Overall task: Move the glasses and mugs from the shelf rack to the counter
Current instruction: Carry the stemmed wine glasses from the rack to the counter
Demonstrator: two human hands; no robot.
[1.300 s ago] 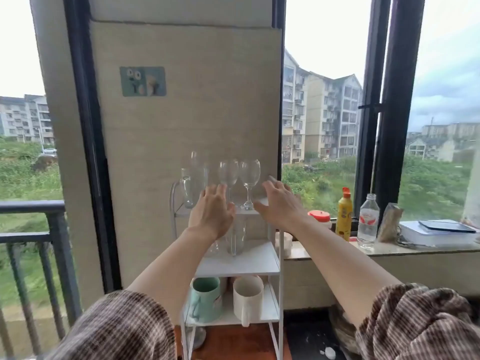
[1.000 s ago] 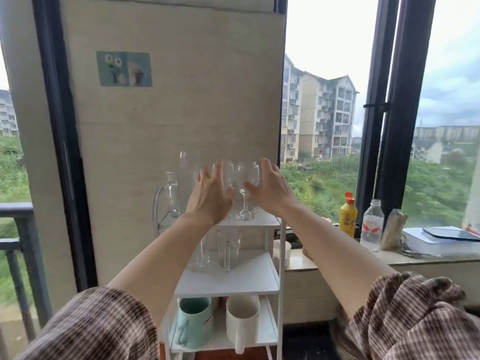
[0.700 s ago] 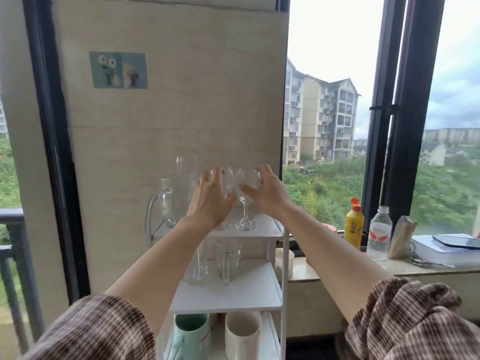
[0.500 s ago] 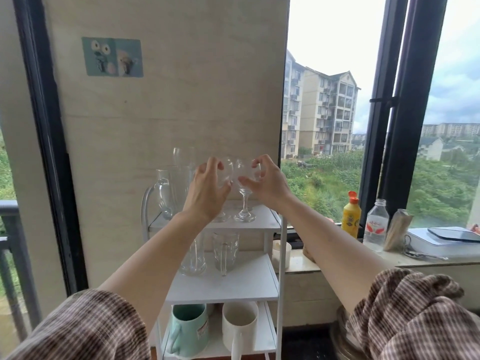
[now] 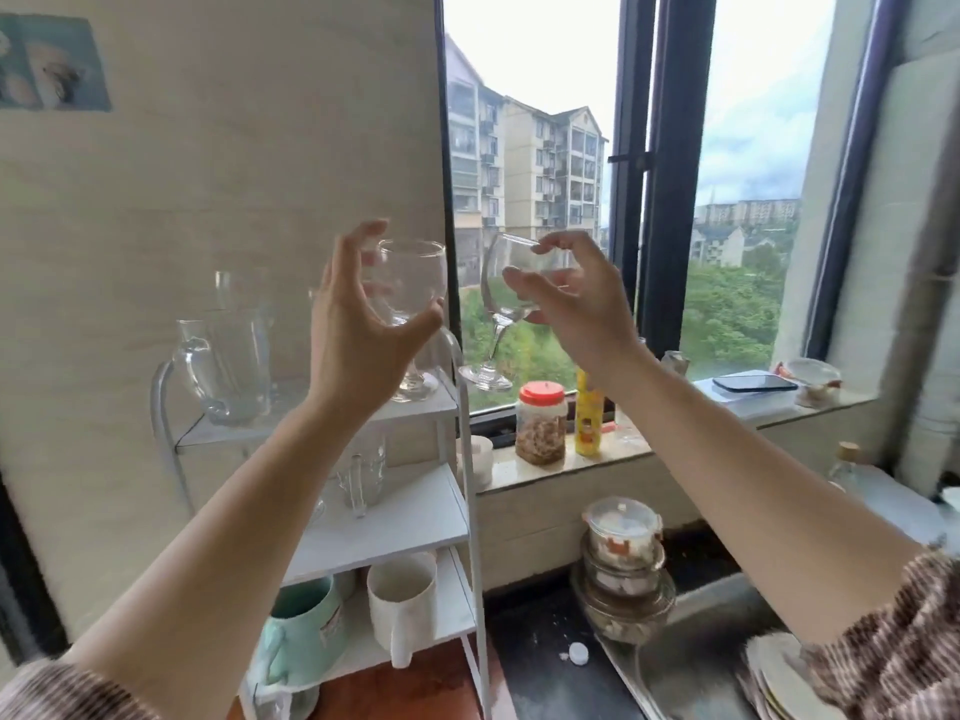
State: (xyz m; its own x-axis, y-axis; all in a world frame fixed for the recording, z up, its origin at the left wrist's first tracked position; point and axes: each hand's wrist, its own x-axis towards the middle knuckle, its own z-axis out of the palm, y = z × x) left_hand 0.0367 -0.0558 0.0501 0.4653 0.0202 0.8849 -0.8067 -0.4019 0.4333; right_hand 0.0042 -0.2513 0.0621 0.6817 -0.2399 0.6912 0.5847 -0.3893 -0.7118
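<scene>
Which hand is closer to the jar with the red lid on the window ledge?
Right. The right hand, holding a wine glass, is above the jar and slightly to its right. The left hand is farther left, over the rack's top shelf.

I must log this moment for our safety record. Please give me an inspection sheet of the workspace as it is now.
Surface: white three-tier shelf rack; stone windowsill.
Job's things: two clear stemmed wine glasses lifted; clear glass pitcher, mint green mug, white mug on the rack.
Clutter: red-lidded jar, yellow bottle.
Grips: left hand, right hand, one glass each.
Cables: nothing seen.
Surroundings: window, apartment blocks.
</scene>
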